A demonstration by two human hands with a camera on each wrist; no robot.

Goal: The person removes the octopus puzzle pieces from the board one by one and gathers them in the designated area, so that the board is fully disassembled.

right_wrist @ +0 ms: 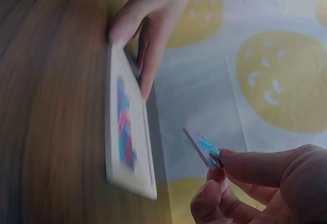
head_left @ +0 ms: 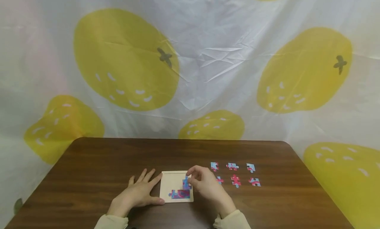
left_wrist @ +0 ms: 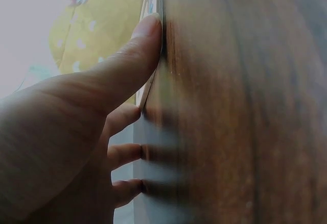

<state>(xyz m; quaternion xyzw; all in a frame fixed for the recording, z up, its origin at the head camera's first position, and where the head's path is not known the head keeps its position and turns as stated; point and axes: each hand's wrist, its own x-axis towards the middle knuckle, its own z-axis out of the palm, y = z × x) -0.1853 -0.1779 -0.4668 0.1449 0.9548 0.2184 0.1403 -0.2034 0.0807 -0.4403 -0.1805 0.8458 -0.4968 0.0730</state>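
A pale square puzzle tray (head_left: 169, 181) lies near the front of the table. Joined blue and pink puzzle pieces (head_left: 180, 194) sit in its lower right part. My left hand (head_left: 135, 193) is spread flat on the left, with its thumb (left_wrist: 145, 32) and index fingertip at the tray's edge. Above the tray's right side, my right hand (head_left: 206, 184) pinches a blue jigsaw piece (head_left: 186, 183) between thumb and fingers. In the right wrist view this held piece (right_wrist: 202, 146) is tilted and raised off the tray.
Several loose pink and light-blue puzzle pieces (head_left: 236, 180) lie in two rows right of the tray, one partly behind my right hand. The brown wooden table (head_left: 118, 156) ends at the back against a white curtain (head_left: 213, 74) printed with large yellow fruit.
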